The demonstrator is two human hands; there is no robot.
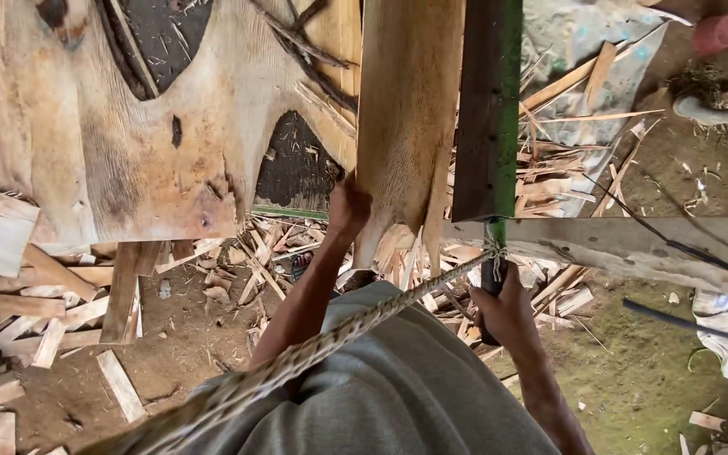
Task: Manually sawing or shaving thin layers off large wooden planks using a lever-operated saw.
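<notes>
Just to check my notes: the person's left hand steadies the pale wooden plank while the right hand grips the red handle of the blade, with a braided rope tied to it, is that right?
Nearly. In the head view the handle is dark, not red, below a green-edged blade. The left hand does steady the pale plank, the right hand grips the handle, and the braided rope is tied on just above it.

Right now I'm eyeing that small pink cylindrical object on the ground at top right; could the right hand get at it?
Probably not: the right hand grips a dark handle, and the pink cylindrical object lies well beyond the grey plank.
</notes>
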